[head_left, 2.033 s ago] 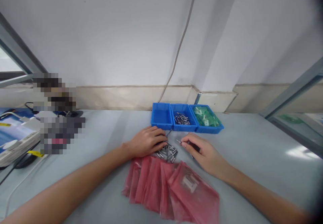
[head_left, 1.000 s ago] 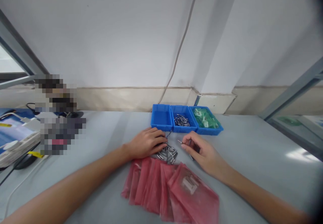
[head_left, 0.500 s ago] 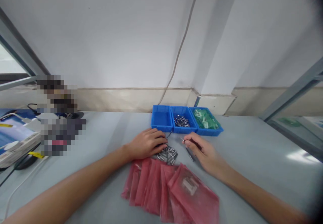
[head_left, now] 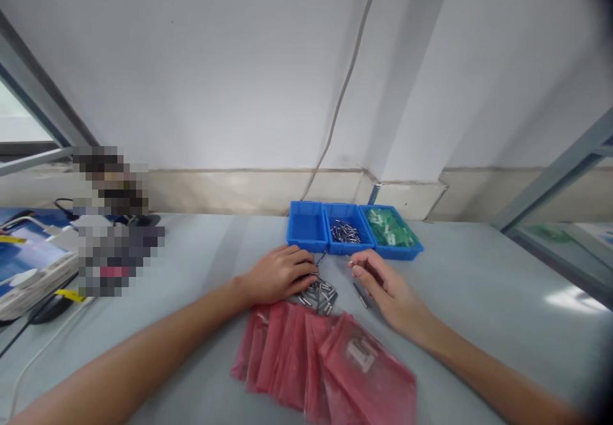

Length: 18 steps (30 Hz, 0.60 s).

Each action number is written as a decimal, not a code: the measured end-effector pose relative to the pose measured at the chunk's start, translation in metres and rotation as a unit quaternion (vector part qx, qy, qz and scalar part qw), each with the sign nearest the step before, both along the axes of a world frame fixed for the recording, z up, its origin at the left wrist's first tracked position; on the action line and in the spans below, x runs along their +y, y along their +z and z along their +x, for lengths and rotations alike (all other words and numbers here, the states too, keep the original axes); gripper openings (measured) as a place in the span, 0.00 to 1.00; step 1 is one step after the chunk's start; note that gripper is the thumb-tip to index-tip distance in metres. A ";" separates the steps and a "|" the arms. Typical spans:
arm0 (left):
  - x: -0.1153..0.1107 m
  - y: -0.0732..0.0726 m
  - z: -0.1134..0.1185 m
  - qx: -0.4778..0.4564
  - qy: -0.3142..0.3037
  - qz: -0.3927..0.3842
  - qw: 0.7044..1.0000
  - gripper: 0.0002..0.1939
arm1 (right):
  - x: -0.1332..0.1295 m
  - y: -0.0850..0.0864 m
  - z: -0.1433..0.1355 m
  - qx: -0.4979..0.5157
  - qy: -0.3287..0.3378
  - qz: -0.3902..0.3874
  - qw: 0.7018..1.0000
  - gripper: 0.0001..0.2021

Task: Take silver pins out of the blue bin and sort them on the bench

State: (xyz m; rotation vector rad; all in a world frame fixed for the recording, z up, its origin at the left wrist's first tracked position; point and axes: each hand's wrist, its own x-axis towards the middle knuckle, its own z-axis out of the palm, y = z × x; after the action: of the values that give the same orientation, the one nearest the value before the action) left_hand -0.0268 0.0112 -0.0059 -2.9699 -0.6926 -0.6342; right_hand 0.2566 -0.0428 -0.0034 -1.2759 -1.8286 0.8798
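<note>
A small metal pin [head_left: 351,260] sits pinched between the thumb and forefinger of a worker's right hand [head_left: 378,281], held just above a gray tabletop [head_left: 460,272] and in front of three blue trays. The hand's other fingers curl inward toward the palm. Beneath it, near the thumb, a slim dark rod [head_left: 361,295] lies slantwise on the table.

To the left of the pin, and apart from it, a loose pile of metal pins [head_left: 322,293] spreads across the surface. The left hand [head_left: 282,274] rests palm down at the pile's edge, fingers close together and slightly bent over the nearest pieces; from where I stand, I cannot tell whether it grips any of them. A thin dark piece [head_left: 321,258] angles out past its fingertips.

On the near side of the pile, red plastic bags [head_left: 292,355] overlap in a fan, the rightmost showing pale and metallic pieces through its film.

Behind the hands the trays stand side by side: the left tray [head_left: 307,224], the middle tray [head_left: 352,247] with more metal pins, and the right tray [head_left: 397,253] with green bags holding white pieces. A gray cable [head_left: 345,80] runs down the white wall behind. A white power strip [head_left: 41,284] lies at far left.
</note>
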 end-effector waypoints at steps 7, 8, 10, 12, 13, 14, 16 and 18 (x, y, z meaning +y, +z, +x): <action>0.000 0.001 -0.001 -0.001 -0.001 0.002 1.000 0.16 | -0.003 0.011 -0.003 -0.033 -0.004 0.015 0.999 0.07; 0.000 0.001 -0.001 -0.002 -0.003 0.001 1.000 0.16 | -0.003 0.011 -0.003 -0.034 -0.002 0.022 0.999 0.07; 0.000 0.001 -0.001 -0.001 -0.005 -0.001 1.000 0.16 | -0.003 0.009 -0.003 -0.034 0.001 0.034 0.999 0.07; 0.000 0.002 -0.001 0.000 -0.004 -0.002 1.000 0.16 | -0.002 0.006 -0.002 -0.027 -0.002 0.033 0.999 0.07; -0.001 0.002 0.000 0.001 -0.001 -0.001 1.000 0.16 | -0.001 0.005 -0.002 -0.022 -0.004 0.029 0.999 0.07; -0.001 0.002 0.000 0.001 0.000 -0.001 1.000 0.16 | -0.001 0.003 -0.001 -0.017 -0.008 0.023 1.000 0.08; -0.001 0.003 0.000 0.001 -0.001 0.000 1.000 0.16 | -0.001 0.001 -0.001 -0.006 -0.014 0.010 1.000 0.09; -0.001 0.003 0.000 0.000 -0.003 0.000 1.000 0.16 | -0.001 0.000 0.000 0.002 -0.013 0.008 1.000 0.10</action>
State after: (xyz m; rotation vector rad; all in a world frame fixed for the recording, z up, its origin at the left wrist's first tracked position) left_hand -0.0271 0.0105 -0.0034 -2.9729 -0.6826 -0.6357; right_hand 0.2562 -0.0433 -0.0030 -1.2844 -1.8090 0.8524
